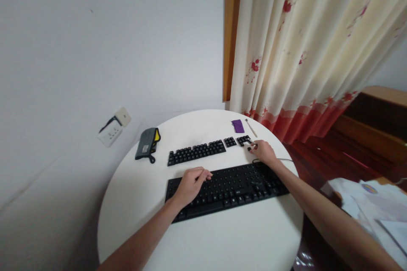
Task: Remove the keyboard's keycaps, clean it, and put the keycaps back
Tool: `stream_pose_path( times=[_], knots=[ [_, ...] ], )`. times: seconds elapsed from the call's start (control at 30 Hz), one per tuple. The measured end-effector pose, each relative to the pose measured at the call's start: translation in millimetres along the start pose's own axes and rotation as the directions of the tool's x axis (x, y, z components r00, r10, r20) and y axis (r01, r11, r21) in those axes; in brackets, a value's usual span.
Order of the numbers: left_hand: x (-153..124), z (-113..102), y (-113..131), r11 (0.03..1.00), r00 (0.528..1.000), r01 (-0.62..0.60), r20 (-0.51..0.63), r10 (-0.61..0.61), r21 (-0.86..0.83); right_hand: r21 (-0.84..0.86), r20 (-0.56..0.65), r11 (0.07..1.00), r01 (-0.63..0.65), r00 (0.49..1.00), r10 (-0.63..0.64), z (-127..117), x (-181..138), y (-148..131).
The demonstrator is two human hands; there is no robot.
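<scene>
A black keyboard (241, 188) with its keycaps off lies across the white round table. My left hand (192, 182) rests on its left part, fingers curled in and nothing visible in them. Beyond it, removed black keycaps (197, 152) stand in rows, with a small block of keycaps (230, 142) beside them. My right hand (262, 151) is at the number-pad keycaps (243, 139), its fingers pinched on a small silvery tool whose exact kind is unclear. A loose keycap (249, 149) sits just by these fingertips.
A grey pouch (146, 144) with a yellow patch lies at the table's left edge. A purple cloth (238, 126) and a thin brush-like stick (251, 128) lie at the back right. The keyboard cable (286, 159) runs off to the right. Wall and curtain border the table.
</scene>
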State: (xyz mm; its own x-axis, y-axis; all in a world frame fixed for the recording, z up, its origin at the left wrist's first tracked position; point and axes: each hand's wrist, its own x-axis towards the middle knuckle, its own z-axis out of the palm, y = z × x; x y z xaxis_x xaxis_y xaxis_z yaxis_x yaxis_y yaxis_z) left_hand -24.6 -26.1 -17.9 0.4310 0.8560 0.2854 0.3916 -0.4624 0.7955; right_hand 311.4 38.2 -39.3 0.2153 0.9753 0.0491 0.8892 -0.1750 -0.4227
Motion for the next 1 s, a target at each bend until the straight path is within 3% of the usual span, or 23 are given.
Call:
stream_pose_path(
  times=[0.27, 1.0],
  knots=[
    [0.1, -0.5, 1.5, 0.999, 1.000, 0.014, 0.016, -0.015, 0.034, -0.072, -0.003, 0.994, -0.080, 0.997, 0.080, 10.1, 6.6, -6.5],
    [-1.0, -1.2, 2.5, 1.000, 0.999, -0.013, 0.031, 0.013, 0.003, -0.142, -0.028, 0.987, -0.072, 0.997, 0.069, 2.9, 12.1, -30.4]
  ],
)
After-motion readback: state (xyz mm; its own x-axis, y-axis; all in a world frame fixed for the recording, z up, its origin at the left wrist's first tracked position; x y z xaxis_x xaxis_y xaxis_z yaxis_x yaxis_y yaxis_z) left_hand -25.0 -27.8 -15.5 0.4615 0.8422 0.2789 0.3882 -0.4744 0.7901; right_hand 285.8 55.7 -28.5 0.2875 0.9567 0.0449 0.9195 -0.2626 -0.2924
